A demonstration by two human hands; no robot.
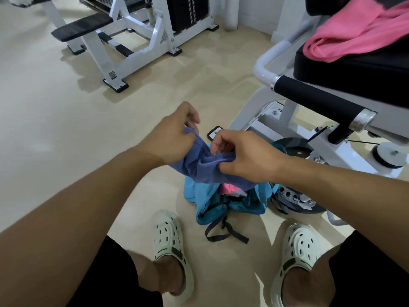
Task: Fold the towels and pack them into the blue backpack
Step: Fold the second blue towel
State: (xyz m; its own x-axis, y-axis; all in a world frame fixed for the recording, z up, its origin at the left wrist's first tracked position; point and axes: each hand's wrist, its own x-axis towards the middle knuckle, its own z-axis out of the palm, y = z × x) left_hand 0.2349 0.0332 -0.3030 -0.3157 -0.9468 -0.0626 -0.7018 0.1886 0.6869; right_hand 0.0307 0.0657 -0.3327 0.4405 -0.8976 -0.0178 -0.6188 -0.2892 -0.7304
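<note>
A purple-blue towel point(200, 168) hangs bunched between both hands, above the open blue backpack point(221, 202) on the floor. My left hand point(174, 134) pinches its upper left end. My right hand point(243, 155) grips a fold of it on the right. Inside the backpack's opening a pink towel point(229, 189) shows. Another pink towel point(358, 32) lies crumpled on the black seat pad at the upper right. The backpack's black straps point(223, 231) trail on the floor toward my feet.
A white exercise machine with a black padded handle point(318, 100) and a weight plate point(294, 200) stands close on the right, touching the backpack. A white bench frame point(124, 41) stands at the back left. My feet in white clogs point(170, 238) flank the backpack on the beige floor.
</note>
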